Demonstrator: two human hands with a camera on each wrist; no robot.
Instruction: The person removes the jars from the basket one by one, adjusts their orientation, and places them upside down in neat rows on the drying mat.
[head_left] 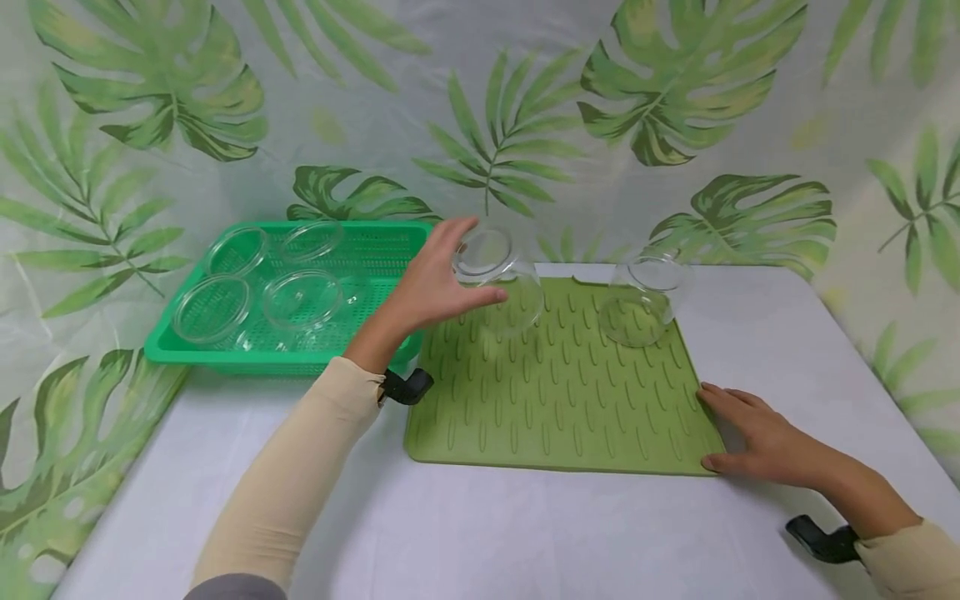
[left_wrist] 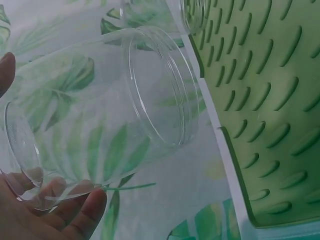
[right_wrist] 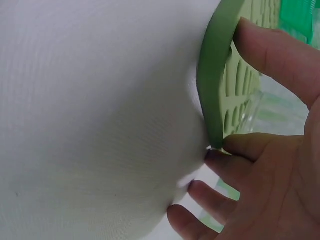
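My left hand [head_left: 431, 279] grips a clear jar [head_left: 525, 304] over the back left part of a green drying mat [head_left: 562, 408]. In the left wrist view, fingers curl round the closed base of that jar [left_wrist: 95, 115], and its ridged rim points away from the palm. A second clear jar [head_left: 633, 317] stands mouth down at the mat's back right. My right hand [head_left: 772, 446] lies at the mat's right edge, with thumb and fingertips touching it. The right wrist view shows the thumb on the mat's edge [right_wrist: 212, 75] and the other fingers spread along the white cloth.
On the left stands a green plastic basket [head_left: 240, 358] holding several clear jars [head_left: 212, 310], mouths up. It sits close to the mat's left side. White cloth [head_left: 562, 533] covers the table, and a leaf-print curtain [head_left: 525, 50] hangs behind.
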